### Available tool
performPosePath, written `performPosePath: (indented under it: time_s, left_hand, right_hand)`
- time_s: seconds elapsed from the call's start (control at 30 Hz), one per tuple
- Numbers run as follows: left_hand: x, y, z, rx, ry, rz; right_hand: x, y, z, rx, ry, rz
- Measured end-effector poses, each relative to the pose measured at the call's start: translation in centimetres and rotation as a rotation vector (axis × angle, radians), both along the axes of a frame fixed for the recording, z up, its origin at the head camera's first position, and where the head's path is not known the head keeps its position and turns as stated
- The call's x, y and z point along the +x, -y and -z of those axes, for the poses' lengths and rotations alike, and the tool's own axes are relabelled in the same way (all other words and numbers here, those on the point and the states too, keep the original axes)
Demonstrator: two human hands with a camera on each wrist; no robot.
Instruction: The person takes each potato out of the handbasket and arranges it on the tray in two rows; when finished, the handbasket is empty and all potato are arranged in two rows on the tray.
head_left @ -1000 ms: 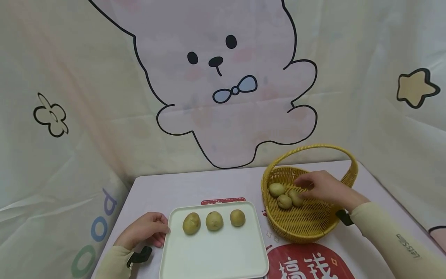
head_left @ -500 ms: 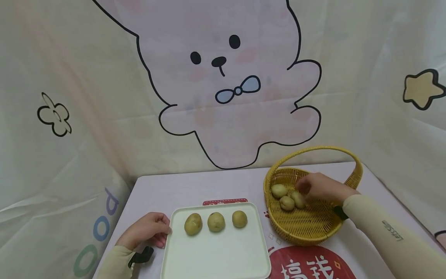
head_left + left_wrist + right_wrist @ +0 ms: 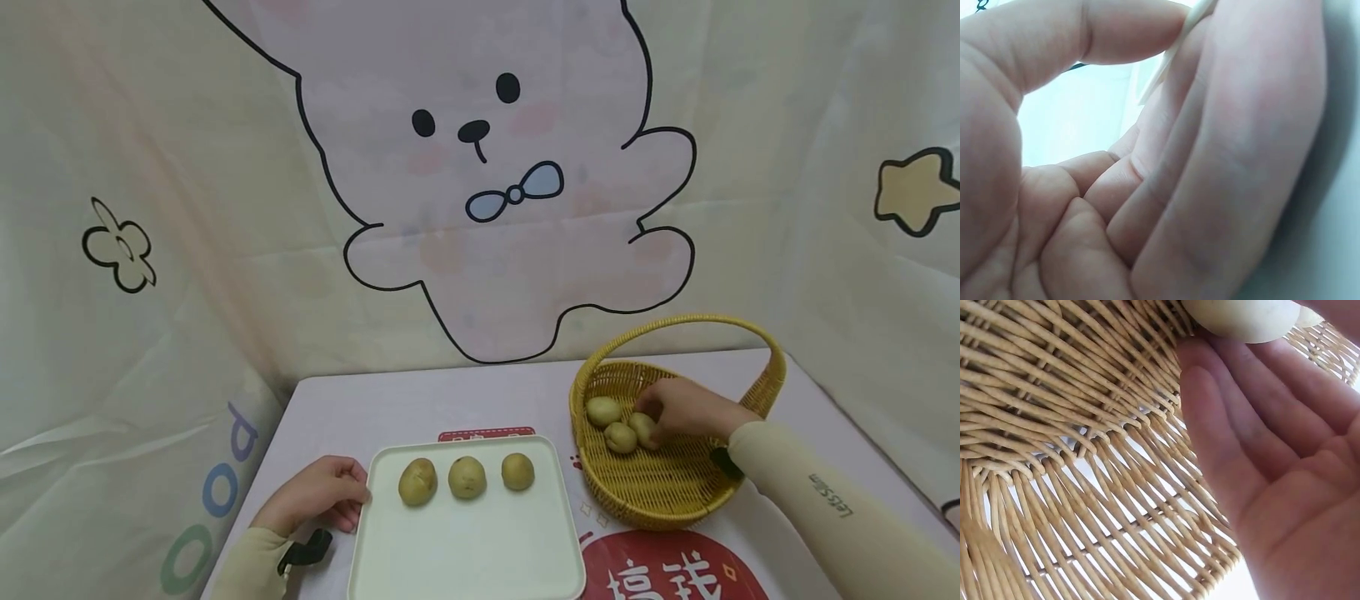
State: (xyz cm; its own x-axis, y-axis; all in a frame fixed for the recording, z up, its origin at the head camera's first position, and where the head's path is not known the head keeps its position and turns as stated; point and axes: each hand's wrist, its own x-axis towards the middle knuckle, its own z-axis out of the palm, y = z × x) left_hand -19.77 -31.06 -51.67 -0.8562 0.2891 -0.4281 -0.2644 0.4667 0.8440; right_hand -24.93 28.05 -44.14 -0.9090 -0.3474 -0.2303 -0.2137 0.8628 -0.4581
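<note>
In the head view, my left hand [image 3: 322, 493] pinches the left rim of a white tray [image 3: 465, 550] between thumb and fingers; the left wrist view shows the thin tray edge [image 3: 1169, 59] there. Three potatoes lie in a row along the tray's far side: a larger one [image 3: 417, 482], a middle one [image 3: 467, 477] and a smaller one [image 3: 517, 472]. My right hand [image 3: 686, 407] reaches into a yellow wicker basket [image 3: 660, 496] and grips a potato [image 3: 643, 429], fingers and thumb about it. Two other potatoes sit beside it, one behind [image 3: 603, 411] and one in front [image 3: 620, 437].
The basket's tall handle [image 3: 697, 319] arches over my right hand and forearm. A red printed patch [image 3: 671, 567] marks the white tablecloth [image 3: 360, 400] in front of the basket. A curtain with a cartoon bear [image 3: 517, 275] stands behind the table.
My right hand has lowered onto the potato nearest it, and its fingers have closed about it. My left hand stays on the tray rim. The head view has shifted slightly.
</note>
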Motion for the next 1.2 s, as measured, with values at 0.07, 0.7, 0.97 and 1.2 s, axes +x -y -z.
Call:
performPosePath:
  time_s: [0.07, 0.7, 0.97, 1.2]
  left_hand:
    - [0.0, 0.0, -0.1, 0.0, 0.001, -0.003]
    - [0.2, -0.1, -0.5, 0.022, -0.004, 0.002]
    - [0.2, 0.0, -0.4, 0.006, -0.018, 0.009]
    - [0.2, -0.1, -0.3, 0.006, -0.021, 0.002]
  right_hand:
    - [0.0, 0.1, 0.0, 0.001, -0.002, -0.007]
    - [2.1, 0.3, -2.0, -0.071, -0.066, 0.049]
    - [6.4, 2.1, -3.8, -0.138, -0.124, 0.041]
    - [10.1, 6.0, -4.9, -0.202, -0.179, -0.003]
